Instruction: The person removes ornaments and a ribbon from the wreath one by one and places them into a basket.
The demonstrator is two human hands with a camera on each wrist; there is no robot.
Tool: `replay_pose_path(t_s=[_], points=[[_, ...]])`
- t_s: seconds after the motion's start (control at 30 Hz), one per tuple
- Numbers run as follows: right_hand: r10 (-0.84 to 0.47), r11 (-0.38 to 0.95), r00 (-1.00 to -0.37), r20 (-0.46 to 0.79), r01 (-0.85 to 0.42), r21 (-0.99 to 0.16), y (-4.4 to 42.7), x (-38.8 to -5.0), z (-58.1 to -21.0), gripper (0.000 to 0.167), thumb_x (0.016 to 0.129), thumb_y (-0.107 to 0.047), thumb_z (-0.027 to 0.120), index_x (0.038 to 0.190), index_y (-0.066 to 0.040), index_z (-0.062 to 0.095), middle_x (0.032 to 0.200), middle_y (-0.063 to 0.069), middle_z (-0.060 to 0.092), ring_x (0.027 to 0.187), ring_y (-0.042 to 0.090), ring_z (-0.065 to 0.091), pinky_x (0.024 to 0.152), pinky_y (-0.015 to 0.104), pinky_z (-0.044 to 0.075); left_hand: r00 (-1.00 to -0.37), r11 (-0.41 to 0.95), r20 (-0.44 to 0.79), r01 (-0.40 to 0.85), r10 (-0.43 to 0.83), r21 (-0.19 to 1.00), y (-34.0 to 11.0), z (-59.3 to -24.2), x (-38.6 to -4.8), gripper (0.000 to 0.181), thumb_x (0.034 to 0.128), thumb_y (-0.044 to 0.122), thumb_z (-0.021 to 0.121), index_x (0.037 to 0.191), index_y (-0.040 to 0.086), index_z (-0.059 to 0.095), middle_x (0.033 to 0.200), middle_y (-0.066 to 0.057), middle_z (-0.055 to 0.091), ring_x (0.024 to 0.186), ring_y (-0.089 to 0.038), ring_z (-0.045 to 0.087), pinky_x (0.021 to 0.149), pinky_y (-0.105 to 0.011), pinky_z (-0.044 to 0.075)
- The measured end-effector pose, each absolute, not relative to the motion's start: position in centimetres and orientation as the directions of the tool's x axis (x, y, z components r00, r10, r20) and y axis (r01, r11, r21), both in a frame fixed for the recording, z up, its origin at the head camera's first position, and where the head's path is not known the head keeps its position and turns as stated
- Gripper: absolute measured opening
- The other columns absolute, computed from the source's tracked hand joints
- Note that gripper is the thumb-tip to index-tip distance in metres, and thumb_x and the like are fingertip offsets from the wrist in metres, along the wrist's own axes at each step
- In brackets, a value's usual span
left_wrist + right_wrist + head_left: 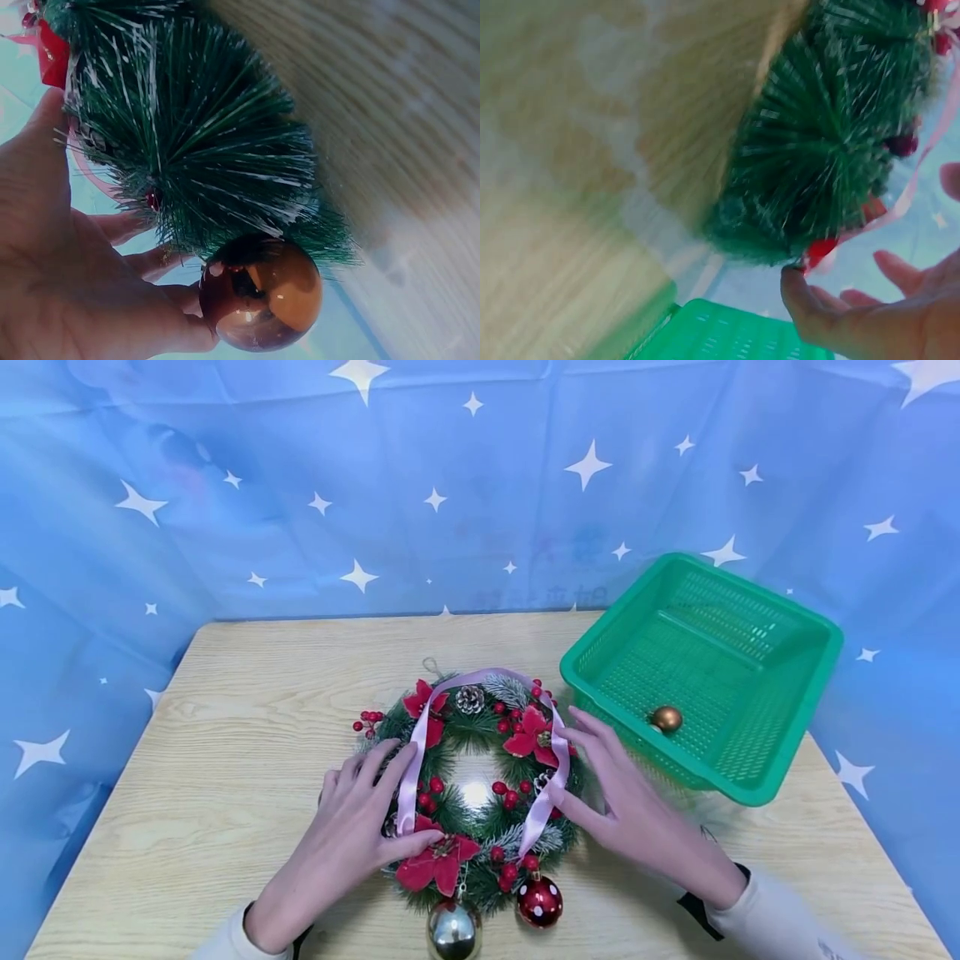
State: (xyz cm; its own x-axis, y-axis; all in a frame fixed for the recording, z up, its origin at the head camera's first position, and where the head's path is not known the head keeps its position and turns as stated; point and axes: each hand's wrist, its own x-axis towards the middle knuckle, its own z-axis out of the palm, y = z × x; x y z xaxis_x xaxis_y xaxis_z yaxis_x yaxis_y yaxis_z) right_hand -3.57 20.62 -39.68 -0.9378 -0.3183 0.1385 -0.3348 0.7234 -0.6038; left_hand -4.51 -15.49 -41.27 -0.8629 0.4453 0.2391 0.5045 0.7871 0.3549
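A green Christmas wreath (453, 810) lies on the table, decorated with red poinsettias, berries and pine cones. Over its top arches a pink ribbon (491, 675), whose two ends run down its sides. My left hand (348, 822) rests spread on the wreath's left side, thumb at the lower poinsettia (438, 864) and ribbon. Close by its fingers in the left wrist view is a copper bauble (261, 292), hidden in the head view. At the right side, my right hand (626, 797) touches ribbon and wreath with parted fingers. A silver bauble (453, 931) and a red dotted bauble (539, 902) sit at the bottom.
A green plastic basket (813, 693) stands at the right, just beyond the right hand, with a copper ball (667, 718) inside. The wooden table (247, 718) ends at a blue star-patterned curtain (285, 460). A loop of cord (431, 665) sticks out above the wreath.
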Motion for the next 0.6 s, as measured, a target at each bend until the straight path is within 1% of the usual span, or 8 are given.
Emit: replay_pose_path(t_s=[0.17, 0.27, 0.47, 0.6], points=[[-0.298, 0.729, -0.944, 0.142, -0.321, -0.605, 20.3, -2.7, -39.8, 0.084, 0.102, -0.049, 0.076, 0.168, -0.014, 0.039, 0.179, 0.004, 0.018, 0.156, 0.045, 0.034, 0.098, 0.082, 0.044, -0.864, 0.798, 0.264, 0.5, 0.429, 0.336, -15.1, -41.2, -4.0, 0.106, 0.0819, 0.071, 0.086, 0.161, 0.009, 0.051, 0.154, -0.017, 0.052, 0.127, -0.05, 0.056, 0.085, -0.052, 0.04], [-0.284, 0.731, -0.951, 0.121, -0.297, -0.615, 20.0, -2.3, -39.9, 0.083, 0.102, -0.051, 0.075, 0.168, -0.015, 0.039, 0.179, 0.005, 0.018, 0.155, 0.045, 0.035, 0.096, 0.082, 0.045, -0.872, 0.815, 0.263, 0.482, 0.412, 0.322, -14.7, -41.1, -3.6, 0.105, 0.0829, 0.07, 0.085, 0.16, 0.008, 0.052, 0.154, -0.018, 0.053, 0.125, -0.049, 0.057, 0.083, -0.052, 0.041], [-0.268, 0.733, -0.958, 0.105, -0.274, -0.622, 19.6, -2.3, -40.2, 0.084, 0.103, -0.053, 0.073, 0.169, -0.018, 0.037, 0.179, 0.008, 0.019, 0.153, 0.048, 0.038, 0.092, 0.081, 0.049, -0.896, 0.85, 0.237, 0.435, 0.376, 0.297, -13.9, -41.1, -2.8, 0.107, 0.083, 0.074, 0.083, 0.16, 0.007, 0.052, 0.153, -0.023, 0.052, 0.123, -0.054, 0.057, 0.086, -0.058, 0.044], [-0.269, 0.731, -0.957, 0.106, -0.275, -0.625, 19.7, -2.7, -40.5, 0.084, 0.103, -0.051, 0.074, 0.17, -0.018, 0.036, 0.179, 0.008, 0.02, 0.154, 0.048, 0.037, 0.093, 0.081, 0.048, -0.902, 0.859, 0.23, 0.423, 0.366, 0.288, -13.5, -41.1, -2.4, 0.108, 0.0841, 0.076, 0.081, 0.161, 0.007, 0.05, 0.154, -0.024, 0.051, 0.124, -0.055, 0.056, 0.087, -0.059, 0.044]])
